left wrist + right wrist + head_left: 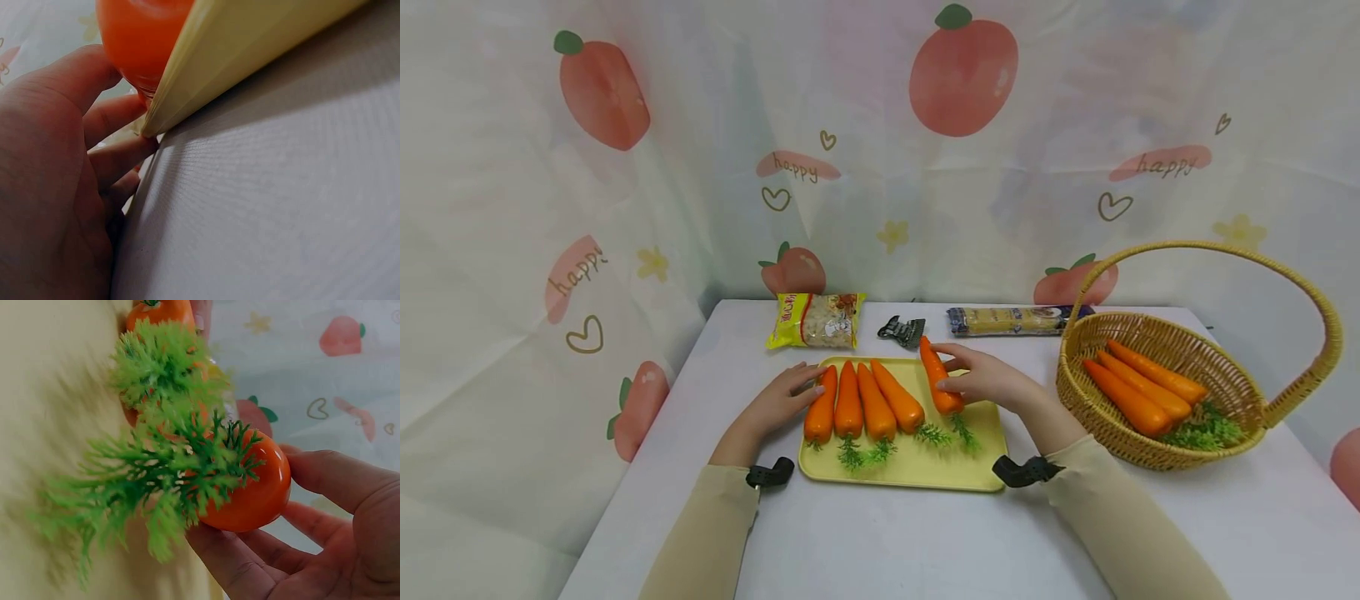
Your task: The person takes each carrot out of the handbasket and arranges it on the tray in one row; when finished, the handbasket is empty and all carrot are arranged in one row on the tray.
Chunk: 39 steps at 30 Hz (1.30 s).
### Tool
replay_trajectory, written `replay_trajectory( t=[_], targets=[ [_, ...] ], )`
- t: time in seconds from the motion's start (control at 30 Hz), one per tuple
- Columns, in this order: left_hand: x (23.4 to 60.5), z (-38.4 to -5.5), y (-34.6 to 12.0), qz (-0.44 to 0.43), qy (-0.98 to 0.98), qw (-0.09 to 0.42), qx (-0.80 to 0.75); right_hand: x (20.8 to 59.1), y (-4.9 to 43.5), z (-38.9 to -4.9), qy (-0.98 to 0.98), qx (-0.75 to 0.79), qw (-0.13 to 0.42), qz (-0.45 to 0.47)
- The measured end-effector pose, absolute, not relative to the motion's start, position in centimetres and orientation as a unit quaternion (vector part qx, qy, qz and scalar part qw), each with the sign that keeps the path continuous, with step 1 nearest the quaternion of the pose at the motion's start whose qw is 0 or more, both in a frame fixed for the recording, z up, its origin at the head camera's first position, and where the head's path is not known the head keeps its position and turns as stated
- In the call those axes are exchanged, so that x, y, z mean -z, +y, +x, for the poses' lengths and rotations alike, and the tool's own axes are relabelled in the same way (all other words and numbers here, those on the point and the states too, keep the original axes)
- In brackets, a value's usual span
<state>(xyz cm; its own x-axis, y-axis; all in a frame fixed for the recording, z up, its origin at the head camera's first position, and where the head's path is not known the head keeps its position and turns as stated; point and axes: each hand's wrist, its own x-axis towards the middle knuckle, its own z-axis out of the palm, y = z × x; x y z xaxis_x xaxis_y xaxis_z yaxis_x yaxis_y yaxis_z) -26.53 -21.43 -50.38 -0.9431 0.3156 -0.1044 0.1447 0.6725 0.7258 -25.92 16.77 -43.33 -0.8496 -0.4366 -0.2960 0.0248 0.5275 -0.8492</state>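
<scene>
Several orange carrots with green tops lie side by side on a pale yellow tray point(902, 479). At the tray's right half, my right hand point(988, 379) grips a carrot point(938, 383) between thumb and fingers, its tip pointing away from me. The right wrist view shows that carrot's rounded end point(265, 487) and its leafy top from close up. My left hand point(778, 404) rests at the tray's left side, beside the leftmost carrot point(821, 410). In the left wrist view its thumb is against this carrot point(144, 37), and its extended fingers reach along the tray edge point(153, 122).
On the right stands a wicker basket point(1075, 396) with a tall handle, holding three carrots point(1138, 387). Behind the tray lie a yellow bag point(816, 321), a small dark packet point(902, 331) and a long noodle-like pack point(1011, 321). A fruit-print curtain point(880, 192) closes the back.
</scene>
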Motion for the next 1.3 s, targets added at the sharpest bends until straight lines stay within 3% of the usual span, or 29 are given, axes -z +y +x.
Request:
replay_trajectory(
  t=[1.03, 1.3],
  targets=[
    [50.4, -26.6, -21.4, 0.141, 0.912, 0.108, -0.371, 45.3, 14.2, -24.8, 0.854, 0.462, 0.219, -0.100],
    [50.5, -26.6, -21.5, 0.140, 0.914, 0.108, -0.366, 45.3, 14.0, -24.0, 0.875, 0.437, 0.182, -0.096]
  ],
)
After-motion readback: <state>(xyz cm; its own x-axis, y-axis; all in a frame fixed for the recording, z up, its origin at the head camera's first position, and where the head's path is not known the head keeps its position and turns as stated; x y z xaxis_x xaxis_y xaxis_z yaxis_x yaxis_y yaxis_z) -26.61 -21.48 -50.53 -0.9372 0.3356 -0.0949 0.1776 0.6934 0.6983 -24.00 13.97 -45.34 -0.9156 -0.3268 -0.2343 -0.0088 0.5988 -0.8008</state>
